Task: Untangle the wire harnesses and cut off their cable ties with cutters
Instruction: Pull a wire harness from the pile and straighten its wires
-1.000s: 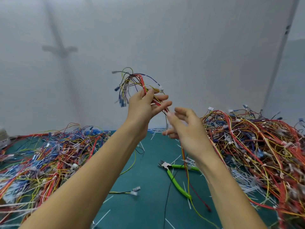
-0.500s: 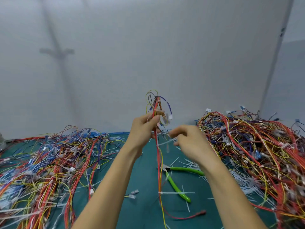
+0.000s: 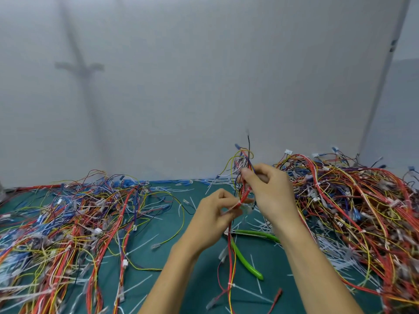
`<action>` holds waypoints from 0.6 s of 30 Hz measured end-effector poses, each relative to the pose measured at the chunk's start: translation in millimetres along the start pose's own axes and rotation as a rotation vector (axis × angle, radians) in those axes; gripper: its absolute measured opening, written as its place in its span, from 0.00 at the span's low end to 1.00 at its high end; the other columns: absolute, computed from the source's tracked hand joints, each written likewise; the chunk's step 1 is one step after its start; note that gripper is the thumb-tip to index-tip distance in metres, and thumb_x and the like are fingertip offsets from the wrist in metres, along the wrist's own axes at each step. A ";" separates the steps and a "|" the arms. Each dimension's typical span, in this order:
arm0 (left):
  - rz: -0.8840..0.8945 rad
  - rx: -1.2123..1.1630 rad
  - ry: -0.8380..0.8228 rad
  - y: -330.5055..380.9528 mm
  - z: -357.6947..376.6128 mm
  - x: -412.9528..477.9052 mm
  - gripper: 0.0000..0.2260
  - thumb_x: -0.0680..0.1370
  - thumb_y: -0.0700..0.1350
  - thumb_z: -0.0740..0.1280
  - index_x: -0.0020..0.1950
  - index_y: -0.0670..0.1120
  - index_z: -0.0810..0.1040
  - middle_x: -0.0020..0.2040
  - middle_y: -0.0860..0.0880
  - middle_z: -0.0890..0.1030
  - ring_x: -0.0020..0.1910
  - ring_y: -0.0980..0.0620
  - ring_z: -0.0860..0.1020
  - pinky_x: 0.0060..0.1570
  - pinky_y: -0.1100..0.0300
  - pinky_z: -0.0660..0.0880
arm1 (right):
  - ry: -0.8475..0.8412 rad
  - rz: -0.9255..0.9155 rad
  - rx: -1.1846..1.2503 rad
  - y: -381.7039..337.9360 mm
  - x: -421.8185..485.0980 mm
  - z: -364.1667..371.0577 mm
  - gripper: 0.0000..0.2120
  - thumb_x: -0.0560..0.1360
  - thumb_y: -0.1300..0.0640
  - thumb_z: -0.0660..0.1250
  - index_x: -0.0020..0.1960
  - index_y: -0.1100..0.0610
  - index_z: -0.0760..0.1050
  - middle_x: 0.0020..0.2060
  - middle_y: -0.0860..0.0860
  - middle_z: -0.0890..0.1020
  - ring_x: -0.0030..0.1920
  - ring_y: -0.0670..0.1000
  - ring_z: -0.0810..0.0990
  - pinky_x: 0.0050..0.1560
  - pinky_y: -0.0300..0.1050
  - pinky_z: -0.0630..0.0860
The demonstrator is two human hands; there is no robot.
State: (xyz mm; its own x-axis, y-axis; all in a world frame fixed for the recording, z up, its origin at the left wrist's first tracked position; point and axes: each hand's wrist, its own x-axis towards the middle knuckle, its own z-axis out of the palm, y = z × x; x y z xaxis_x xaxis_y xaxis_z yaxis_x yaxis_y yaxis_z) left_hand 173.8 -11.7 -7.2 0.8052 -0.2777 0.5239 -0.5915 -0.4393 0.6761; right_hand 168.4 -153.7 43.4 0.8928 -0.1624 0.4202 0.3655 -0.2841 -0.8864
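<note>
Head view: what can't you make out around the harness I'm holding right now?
All in the head view:
Harness between left hand and right hand: motion blur; any cable tie unreadable.
Cutters: head mostly hidden behind left hand.
Right pile: cut off by right edge.
Left pile: cut off by left and bottom edges.

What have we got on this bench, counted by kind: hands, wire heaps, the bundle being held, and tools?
Hands: 2, the left hand and the right hand
Wire heaps: 2, the left heap and the right heap
Held harness: 1, the harness, pinched by both hands
Cutters: 1, the green-handled cutters
Total: 6
The loose cut ties are too many to count.
</note>
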 end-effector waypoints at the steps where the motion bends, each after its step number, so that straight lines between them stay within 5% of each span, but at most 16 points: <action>1: -0.010 0.027 -0.029 0.3 -2.3 0.7 0.10 0.76 0.39 0.71 0.43 0.55 0.84 0.41 0.54 0.76 0.40 0.62 0.72 0.41 0.70 0.65 | -0.012 0.007 0.025 -0.5 0.3 0.9 0.08 0.78 0.51 0.68 0.45 0.55 0.82 0.35 0.46 0.85 0.39 0.47 0.83 0.44 0.49 0.78; 6: -0.075 0.094 -0.190 3.9 -24.1 9.6 0.09 0.74 0.38 0.72 0.48 0.51 0.86 0.44 0.55 0.77 0.41 0.64 0.74 0.41 0.72 0.66 | -0.041 0.012 0.175 -3.0 -0.6 5.8 0.07 0.78 0.51 0.68 0.49 0.53 0.83 0.37 0.45 0.86 0.39 0.39 0.82 0.43 0.37 0.77; 10: -0.265 -0.442 -0.339 -4.8 -53.1 2.8 0.19 0.67 0.43 0.66 0.57 0.49 0.84 0.58 0.50 0.83 0.60 0.54 0.79 0.59 0.58 0.73 | 0.010 0.009 0.297 -5.4 -1.1 2.2 0.05 0.78 0.59 0.67 0.47 0.54 0.82 0.37 0.48 0.87 0.40 0.43 0.84 0.43 0.32 0.78; 14: -0.540 -1.008 0.121 -28.3 -51.4 -4.5 0.25 0.74 0.52 0.63 0.70 0.46 0.75 0.72 0.47 0.73 0.74 0.48 0.66 0.71 0.46 0.62 | 0.043 0.028 0.360 -6.3 -0.4 -0.2 0.06 0.77 0.63 0.68 0.45 0.53 0.81 0.37 0.44 0.87 0.40 0.41 0.85 0.40 0.28 0.76; 18: -0.818 -0.850 0.381 -46.7 -33.3 -11.5 0.25 0.83 0.52 0.58 0.79 0.48 0.58 0.79 0.48 0.58 0.78 0.48 0.55 0.73 0.47 0.59 | 0.049 0.038 0.363 -4.3 -0.1 1.8 0.06 0.77 0.61 0.70 0.45 0.51 0.80 0.37 0.42 0.86 0.41 0.41 0.85 0.40 0.28 0.76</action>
State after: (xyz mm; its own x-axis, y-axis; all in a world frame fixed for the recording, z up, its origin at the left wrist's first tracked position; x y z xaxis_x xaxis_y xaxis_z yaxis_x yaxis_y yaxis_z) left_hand 190.8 40.5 -27.6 0.9711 0.1455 -0.1892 0.1248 0.3661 0.9222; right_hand 167.3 -150.7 46.8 0.8970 -0.2140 0.3868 0.4099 0.0752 -0.9090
